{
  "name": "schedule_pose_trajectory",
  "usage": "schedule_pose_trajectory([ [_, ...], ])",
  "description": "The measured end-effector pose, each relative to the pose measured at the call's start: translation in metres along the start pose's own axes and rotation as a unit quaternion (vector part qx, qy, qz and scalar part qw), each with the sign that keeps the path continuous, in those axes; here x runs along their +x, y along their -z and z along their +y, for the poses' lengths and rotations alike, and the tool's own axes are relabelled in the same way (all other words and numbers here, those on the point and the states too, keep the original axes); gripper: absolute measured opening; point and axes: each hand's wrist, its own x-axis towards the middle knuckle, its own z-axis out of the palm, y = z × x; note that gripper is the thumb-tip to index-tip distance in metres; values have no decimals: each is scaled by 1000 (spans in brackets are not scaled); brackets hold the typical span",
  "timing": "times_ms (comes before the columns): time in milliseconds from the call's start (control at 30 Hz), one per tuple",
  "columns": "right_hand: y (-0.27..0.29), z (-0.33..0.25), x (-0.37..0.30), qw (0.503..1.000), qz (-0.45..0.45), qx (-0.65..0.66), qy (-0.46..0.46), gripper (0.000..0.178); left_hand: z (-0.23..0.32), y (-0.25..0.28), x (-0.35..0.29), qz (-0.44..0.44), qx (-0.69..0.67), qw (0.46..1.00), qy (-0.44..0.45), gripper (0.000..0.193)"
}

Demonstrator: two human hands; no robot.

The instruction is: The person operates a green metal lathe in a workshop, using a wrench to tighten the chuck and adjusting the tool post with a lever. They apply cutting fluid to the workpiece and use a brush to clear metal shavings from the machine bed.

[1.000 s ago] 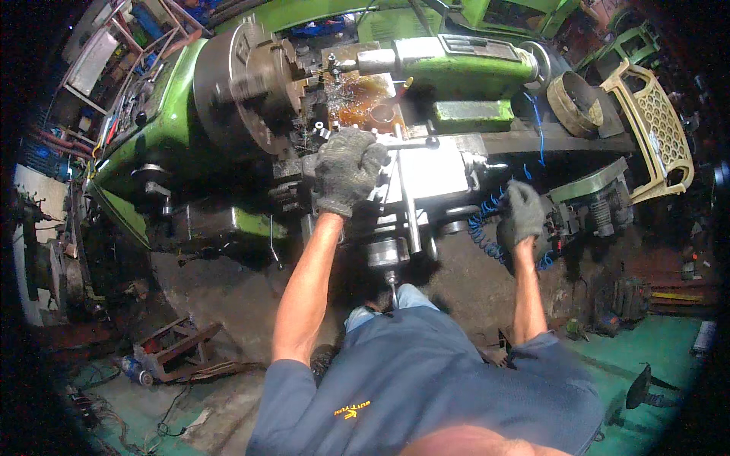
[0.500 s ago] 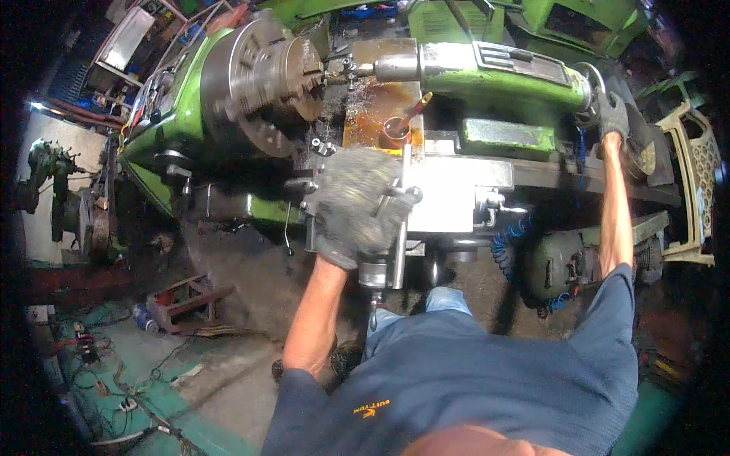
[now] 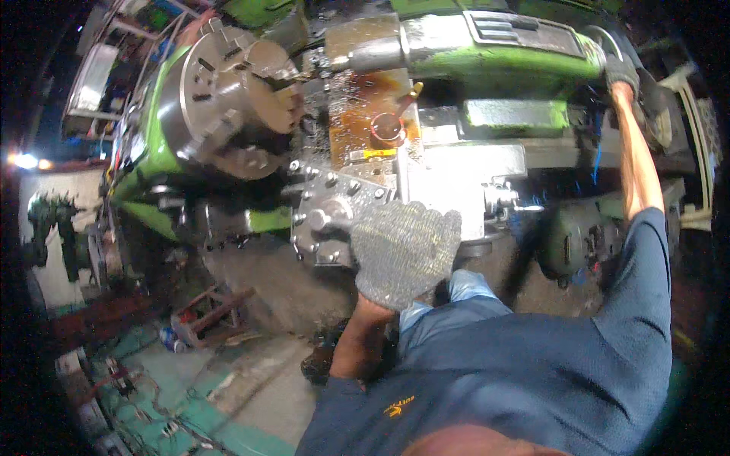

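Note:
My left hand [image 3: 407, 254], in a grey knit glove, has its fingers folded around the tool post lever, whose inner end shows beside the round hub. The square, bolt-studded tool post [image 3: 332, 204] sits to its left, turned at an angle. Far off to the right, my gloved right hand [image 3: 622, 74] is closed around the rim of the tailstock handwheel [image 3: 606, 44]. The green lathe tailstock [image 3: 494, 49] points its steel quill left toward the chuck [image 3: 194, 99], in which a round metal workpiece [image 3: 266, 80] is clamped. Both hands' fingertips are mostly hidden.
A red-rimmed cup [image 3: 386, 129] with a brush [image 3: 411, 97] in it stands on the oily plate, near an orange-handled tool [image 3: 372, 154]. A reddish stand [image 3: 213, 313] sits on the floor at left, and cables lie on the green floor. Blue coiled hose hangs at right.
My left hand has moved right and nearer my body, uncovering the tool post. The chuck looks less blurred. My right hand stays at the handwheel; the whole view has shifted.

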Motion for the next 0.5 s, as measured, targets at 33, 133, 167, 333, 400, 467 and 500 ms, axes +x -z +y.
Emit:
schedule_pose_trajectory([
  [33,-4,21,5,998,27,-33,45,53,-1,2,0,-9,-11,1000,-15,23],
  [133,5,31,12,1000,19,-6,6,55,-8,5,2,-38,-26,998,-43,22],
  [167,8,33,10,1000,25,-1,-4,55,-9,5,3,-46,-30,997,-53,21],
  [333,34,10,11,997,-42,-17,-60,51,-8,16,3,-77,-40,994,-73,19],
  [400,39,7,12,995,-71,-20,-67,50,-8,18,2,-86,-47,992,-80,18],
  [467,41,3,9,996,-58,-24,-60,50,-10,16,2,-95,-51,991,-86,18],
  [500,41,2,6,996,-56,-26,-58,50,-12,14,2,-99,-53,990,-89,17],
])
